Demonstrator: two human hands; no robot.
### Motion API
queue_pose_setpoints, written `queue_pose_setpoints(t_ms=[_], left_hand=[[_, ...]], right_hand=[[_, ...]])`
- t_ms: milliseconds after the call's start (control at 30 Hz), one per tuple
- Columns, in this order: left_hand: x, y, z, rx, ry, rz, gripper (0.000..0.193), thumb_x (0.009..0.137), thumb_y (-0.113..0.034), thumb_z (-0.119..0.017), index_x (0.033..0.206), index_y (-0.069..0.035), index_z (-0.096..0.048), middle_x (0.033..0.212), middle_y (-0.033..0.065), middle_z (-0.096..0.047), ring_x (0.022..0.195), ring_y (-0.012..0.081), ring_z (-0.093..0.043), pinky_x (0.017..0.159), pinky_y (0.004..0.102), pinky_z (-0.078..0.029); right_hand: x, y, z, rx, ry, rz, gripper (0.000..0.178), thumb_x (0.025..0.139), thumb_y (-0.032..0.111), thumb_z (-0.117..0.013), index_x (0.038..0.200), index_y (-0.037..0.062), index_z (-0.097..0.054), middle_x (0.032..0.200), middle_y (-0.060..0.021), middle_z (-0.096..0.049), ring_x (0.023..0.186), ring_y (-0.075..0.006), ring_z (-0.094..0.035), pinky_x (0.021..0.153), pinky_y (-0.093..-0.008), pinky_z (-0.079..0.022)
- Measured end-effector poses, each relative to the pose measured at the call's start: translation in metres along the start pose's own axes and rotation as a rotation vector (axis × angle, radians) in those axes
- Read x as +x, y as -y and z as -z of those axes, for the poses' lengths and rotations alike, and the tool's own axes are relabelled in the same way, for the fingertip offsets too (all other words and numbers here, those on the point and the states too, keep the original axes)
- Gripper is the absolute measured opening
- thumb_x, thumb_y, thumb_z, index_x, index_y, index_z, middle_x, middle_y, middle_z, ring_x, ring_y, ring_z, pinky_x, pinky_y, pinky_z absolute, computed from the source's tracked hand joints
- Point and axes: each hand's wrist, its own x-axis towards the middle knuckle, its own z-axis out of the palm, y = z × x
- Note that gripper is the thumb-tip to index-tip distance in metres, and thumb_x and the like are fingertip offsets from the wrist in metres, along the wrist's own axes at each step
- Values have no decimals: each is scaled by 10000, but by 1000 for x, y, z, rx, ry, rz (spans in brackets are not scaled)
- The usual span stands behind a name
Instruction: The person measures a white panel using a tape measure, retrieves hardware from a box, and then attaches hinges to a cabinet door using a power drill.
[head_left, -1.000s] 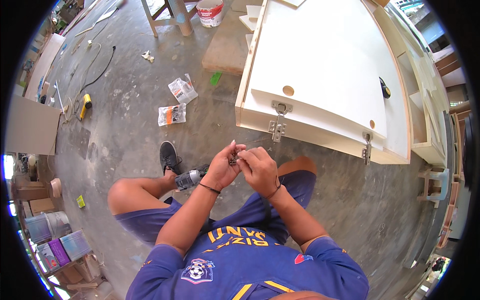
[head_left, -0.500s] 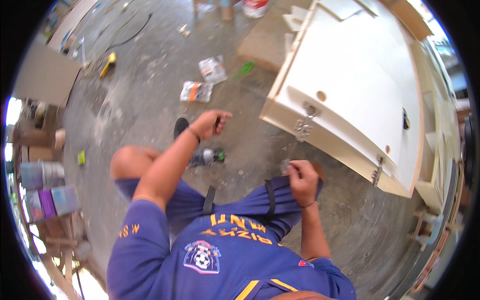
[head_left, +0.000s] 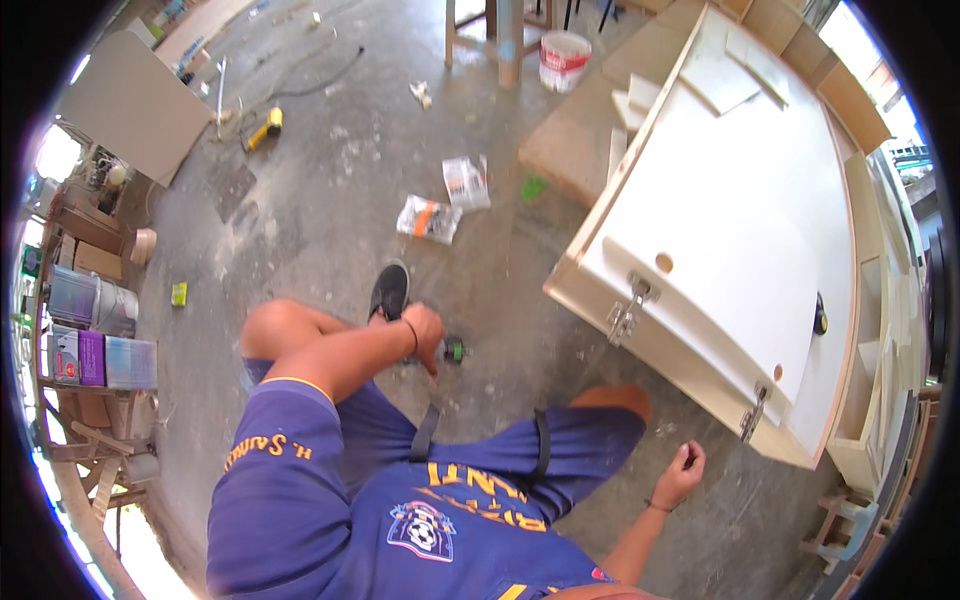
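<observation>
My left hand (head_left: 424,332) hangs low beside my shoe, right over a dark power tool with a green ring (head_left: 456,349) on the floor. It hides most of the tool, and its own grip is hidden too. Off to the right, my right hand (head_left: 680,474) is closed, fingertips curled to the thumb; what they hold, if anything, is too small to make out. A white panel (head_left: 735,270) lies on a wooden cabinet frame to the right. Two metal hinges stick out at its near edge, one upper hinge (head_left: 628,310) and one lower hinge (head_left: 756,412).
Two plastic packets, one with an orange band (head_left: 428,219), lie on the concrete floor ahead. Farther off are a yellow tool (head_left: 264,130), a stool (head_left: 508,45) and a white bucket (head_left: 564,62). Storage boxes (head_left: 130,364) line the left side. A small black object (head_left: 820,314) rests by the panel.
My left hand has dropped from above the floor down to the power tool. My right hand has left my knee and moved right and back toward me. The view has shifted.
</observation>
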Motion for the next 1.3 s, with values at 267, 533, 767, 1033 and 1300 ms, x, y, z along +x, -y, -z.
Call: queue_pose_setpoints(t_ms=[267, 533, 767, 1033, 1300], left_hand=[[-10, -5, 8, -98, -59, 27, 662, 552, -665, -658, 827, -64, -703, 853, 123, -669, 845, 271, -640, 726, 356, -502], [-106, -53, 87, -472, -220, 50, 816, 578, -778, -545, 691, 22, -656, 672, 200, -623, 677, 351, -627, 598, 392, -488], [-161, -120, 153, -570, -351, -88, 786, 648, -750, -519, 672, 25, -644, 586, 165, -601, 594, 342, -613, 563, 388, -473], [-113, -132, 139, -1292, -676, -435, 346, 879, -313, -561, 788, 13, -628, 524, 28, -482, 447, 84, -422, 423, 251, -317], [-71, -86, 153, -2055, -340, -440, 254, 911, -202, -506, 1013, 27, -545, 571, -80, -273, 456, 14, -286, 406, 171, -204]], right_hand=[[-47, 105, -73, 252, 446, 422, 134, 769, 51, -606, 893, 3, -595, 863, -150, -596, 733, -271, -587, 681, -320, -472], [-93, 174, -110, 258, 786, 787, 708, 675, 201, -728, 1260, -7, -388, 1105, -208, -528, 1031, -351, -504, 890, -409, -395], [-82, 172, -91, 599, 657, 581, 837, 605, 181, -793, 1287, 15, -336, 1066, -173, -550, 971, -328, -557, 853, -403, -427], [-53, 113, -1, 576, 364, 372, 699, 667, 48, -663, 1277, 49, -320, 1029, -83, -529, 838, -139, -518, 797, -283, -419], [-87, -12, 21, 350, -454, -183, 599, 716, 85, -662, 1243, 24, -385, 1064, -88, -531, 951, -171, -527, 898, -343, -392]])
